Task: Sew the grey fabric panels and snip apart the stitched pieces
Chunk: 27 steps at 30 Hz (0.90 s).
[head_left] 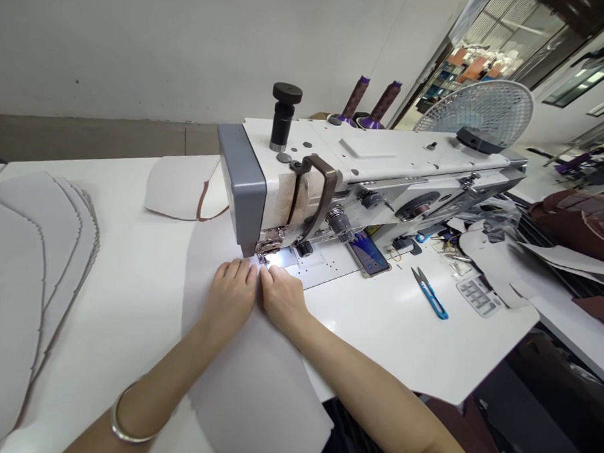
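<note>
White rectangular worktable (367, 329), L edge out of frame. White-and-grey industrial sewing machine (293, 193) on it; its far end runs back in front of a white mesh-guard fan (480, 111), lower part hidden. Stack of pale grey, curved-edge panels (9, 287) at L, cut off by frame; no. of layers hard to count. Pale grey soft sheet panel (259, 391) lies on table under both hands, upper end at the presser foot, near end past table edge; bottom cut off.

L hand (233, 287): fingers together, pressed on panel. R hand (283, 296): fingers bunched on panel, just beside L. Can't tell if either pinches it; thumbs & undersides mostly hidden. Fingertips partly block the stitching spot.

Two brown thread cones (355, 98) w/ purple bases, bottoms hidden behind machine. Dark-screened phone (368, 253) by machine base, partly covered; screen marks too small to read. Blue-handled thread snips (430, 292) R of it.
</note>
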Tool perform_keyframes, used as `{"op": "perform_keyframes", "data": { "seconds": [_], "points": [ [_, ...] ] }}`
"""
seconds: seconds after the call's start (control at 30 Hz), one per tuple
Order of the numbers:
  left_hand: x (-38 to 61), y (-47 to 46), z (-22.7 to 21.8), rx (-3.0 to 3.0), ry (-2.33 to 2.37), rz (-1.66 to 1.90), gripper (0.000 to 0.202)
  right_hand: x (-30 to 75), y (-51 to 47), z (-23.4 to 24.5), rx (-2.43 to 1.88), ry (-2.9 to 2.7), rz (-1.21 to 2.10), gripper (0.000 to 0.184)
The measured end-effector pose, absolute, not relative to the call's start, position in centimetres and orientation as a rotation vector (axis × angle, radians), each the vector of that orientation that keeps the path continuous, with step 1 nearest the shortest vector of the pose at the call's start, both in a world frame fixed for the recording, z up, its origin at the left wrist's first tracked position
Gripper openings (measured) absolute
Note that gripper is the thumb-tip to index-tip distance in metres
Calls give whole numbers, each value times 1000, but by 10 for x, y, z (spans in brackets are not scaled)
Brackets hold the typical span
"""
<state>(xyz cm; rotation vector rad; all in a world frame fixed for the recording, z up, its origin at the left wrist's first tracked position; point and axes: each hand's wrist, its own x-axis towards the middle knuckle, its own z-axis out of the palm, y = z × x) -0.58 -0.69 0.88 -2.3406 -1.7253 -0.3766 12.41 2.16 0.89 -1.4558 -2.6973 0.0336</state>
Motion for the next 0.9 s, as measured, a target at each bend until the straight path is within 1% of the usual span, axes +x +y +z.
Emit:
{"op": "perform_keyframes", "data": {
  "seconds": [0.3, 0.43, 0.6, 0.83, 0.9],
  "points": [
    [-10, -5, 1, -2316, -1724, -420, 34, 124, 22, 4, -1453, -2677, 30, 16],
    [-8, -7, 2, -2308, -1692, -370, 32, 125, 21, 7, -1457, -2682, 39, 16],
    [-6, -8, 3, -2328, -1710, -406, 33, 124, 21, 8, -1463, -2664, 39, 17],
    [-15, -3, 2, -2312, -1737, -339, 38, 130, 15, 7, -1541, -2601, -16, 11],
    [-14, -4, 3, -2323, -1718, -351, 38, 133, 13, 6, -1526, -2601, -29, 12]
  ]
}}
